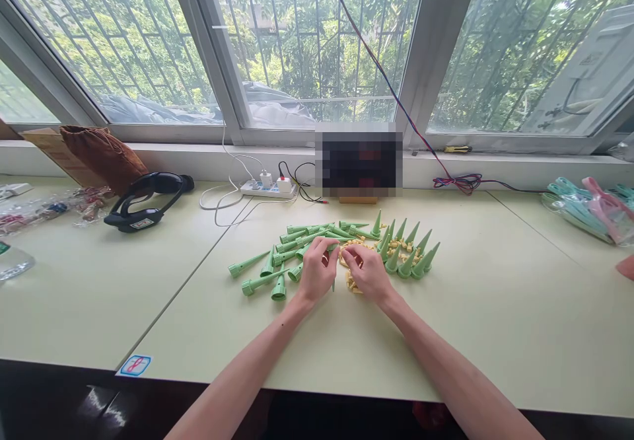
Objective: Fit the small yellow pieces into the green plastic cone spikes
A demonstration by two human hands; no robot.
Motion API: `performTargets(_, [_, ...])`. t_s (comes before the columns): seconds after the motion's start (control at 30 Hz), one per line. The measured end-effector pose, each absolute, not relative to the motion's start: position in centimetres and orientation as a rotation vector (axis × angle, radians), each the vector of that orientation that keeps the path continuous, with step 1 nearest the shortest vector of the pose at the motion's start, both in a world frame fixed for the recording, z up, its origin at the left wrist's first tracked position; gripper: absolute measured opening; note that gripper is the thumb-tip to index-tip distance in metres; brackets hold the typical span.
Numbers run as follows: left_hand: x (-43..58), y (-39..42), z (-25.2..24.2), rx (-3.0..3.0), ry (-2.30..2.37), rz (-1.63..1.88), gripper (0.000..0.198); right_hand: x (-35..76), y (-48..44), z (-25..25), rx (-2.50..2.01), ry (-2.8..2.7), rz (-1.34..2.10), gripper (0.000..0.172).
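Observation:
Both hands are close together over the table, fingertips nearly meeting. My left hand (317, 269) is closed around a green cone, whose tip shows below the palm. My right hand (367, 269) has its thumb and fingers pinched together; what they hold is too small to make out. Small yellow parts (352, 283) lie under and beside my right hand. Several green cones (257, 283) lie loosely to the left, some on their sides. More green cones (422, 263) stand upright to the right, with yellow pieces (400, 252) among them.
A power strip (270, 189) with white cables sits by the window. Black headgear (143, 219) and a brown pouch (104, 156) are at the left. A blurred dark screen (358, 164) stands behind the cones. Bagged pastel items (589, 209) lie at the far right.

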State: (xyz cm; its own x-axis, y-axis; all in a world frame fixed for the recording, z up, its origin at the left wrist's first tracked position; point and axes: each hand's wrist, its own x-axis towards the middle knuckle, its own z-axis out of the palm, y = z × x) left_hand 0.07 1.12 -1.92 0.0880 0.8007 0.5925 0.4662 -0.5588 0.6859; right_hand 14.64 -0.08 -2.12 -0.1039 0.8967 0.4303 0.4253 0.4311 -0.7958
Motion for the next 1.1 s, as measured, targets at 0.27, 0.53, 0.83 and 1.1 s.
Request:
performTargets(0.27, [0.15, 1.09, -1.90, 2.038, 1.285, 1.445, 0.011, 14.58, -0.33, -1.87, -1.101, -1.705, 0.626, 0.021])
performTargets(0.53, [0.09, 1.05, -1.86, 2.052, 1.278, 1.442, 0.011, 14.58, -0.23, -2.01, -1.118, -1.708, 0.607, 0.023])
performTargets(0.83, [0.10, 0.95, -1.87, 2.063, 1.213, 1.439, 0.011, 14.64, 0.17, -2.54, -1.181, -1.725, 0.559, 0.045])
performTargets(1.1, [0.07, 1.17, -1.84, 2.054, 1.275, 1.447, 0.011, 14.57, -0.27, -1.92, -1.113, -1.714, 0.651, 0.022])
